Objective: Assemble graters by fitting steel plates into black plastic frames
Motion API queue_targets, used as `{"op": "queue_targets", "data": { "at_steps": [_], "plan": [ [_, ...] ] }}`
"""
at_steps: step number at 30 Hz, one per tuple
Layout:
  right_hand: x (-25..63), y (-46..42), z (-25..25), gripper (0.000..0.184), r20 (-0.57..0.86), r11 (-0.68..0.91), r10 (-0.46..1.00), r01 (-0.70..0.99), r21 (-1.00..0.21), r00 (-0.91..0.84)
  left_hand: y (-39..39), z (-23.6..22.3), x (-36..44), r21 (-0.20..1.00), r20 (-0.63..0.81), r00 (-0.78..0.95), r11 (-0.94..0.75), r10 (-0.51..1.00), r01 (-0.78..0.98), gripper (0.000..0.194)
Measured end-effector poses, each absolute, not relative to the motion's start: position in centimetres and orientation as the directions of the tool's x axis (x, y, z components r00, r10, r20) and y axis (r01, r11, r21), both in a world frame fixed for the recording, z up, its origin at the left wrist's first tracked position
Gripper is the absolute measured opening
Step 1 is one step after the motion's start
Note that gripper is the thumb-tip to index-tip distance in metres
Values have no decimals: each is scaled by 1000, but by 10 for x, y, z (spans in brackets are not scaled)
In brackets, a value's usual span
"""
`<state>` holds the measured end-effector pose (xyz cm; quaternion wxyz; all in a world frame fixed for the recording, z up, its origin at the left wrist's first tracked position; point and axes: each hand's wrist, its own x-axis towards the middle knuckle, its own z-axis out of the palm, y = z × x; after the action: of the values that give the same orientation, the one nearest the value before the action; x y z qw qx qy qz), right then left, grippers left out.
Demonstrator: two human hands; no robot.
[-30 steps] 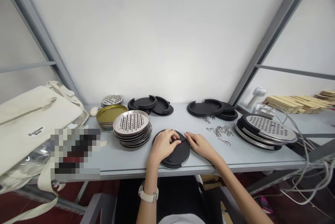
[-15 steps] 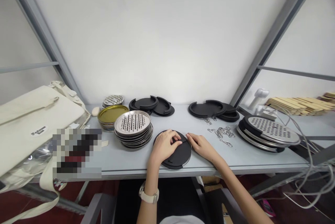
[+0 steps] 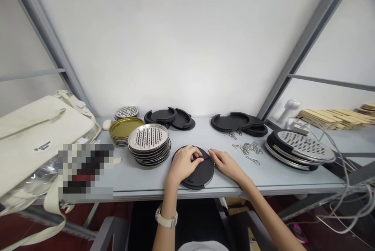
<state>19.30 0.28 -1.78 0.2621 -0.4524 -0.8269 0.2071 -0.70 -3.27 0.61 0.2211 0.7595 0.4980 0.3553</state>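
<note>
A round black plastic disc (image 3: pixel 197 176) lies on the table near its front edge, with a thin silvery rim showing at its lower right. My left hand (image 3: pixel 187 162) rests over the disc's upper left, its fingers curled and thumb close to the fingertips, gripping it. At the disc's right edge, my right hand (image 3: pixel 222 161) is closed in a pinch. A tiny silvery bit shows at its fingertips, too small to name. Just right of this hand, several small metal clips (image 3: pixel 249 148) lie loose. Left of the disc stands a stack of round metal grater plates (image 3: pixel 149 138).
Gold-coloured round plates (image 3: pixel 125 128) are stacked at the left. Black round holders (image 3: pixel 231 121) lie along the wall. Assembled graters (image 3: pixel 303 143) are piled at right, near white cables (image 3: pixel 347 165) and wooden pieces (image 3: pixel 328 118). A cream bag (image 3: pixel 47 126) covers the left end.
The whole view has shifted slightly. Both hands stay at the black disc with hardly any movement.
</note>
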Motion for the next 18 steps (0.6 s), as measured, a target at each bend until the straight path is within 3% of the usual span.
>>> {"op": "queue_targets", "data": {
  "at_steps": [12,18],
  "plan": [
    [190,1,-17,39,286,467,884,660,-589,-370,-34,7,-8,713,314,215,-379,925,590,6],
    [190,-1,-14,38,253,504,860,655,-564,-444,-37,10,-10,733,306,251,-395,919,554,7]
  ]
}}
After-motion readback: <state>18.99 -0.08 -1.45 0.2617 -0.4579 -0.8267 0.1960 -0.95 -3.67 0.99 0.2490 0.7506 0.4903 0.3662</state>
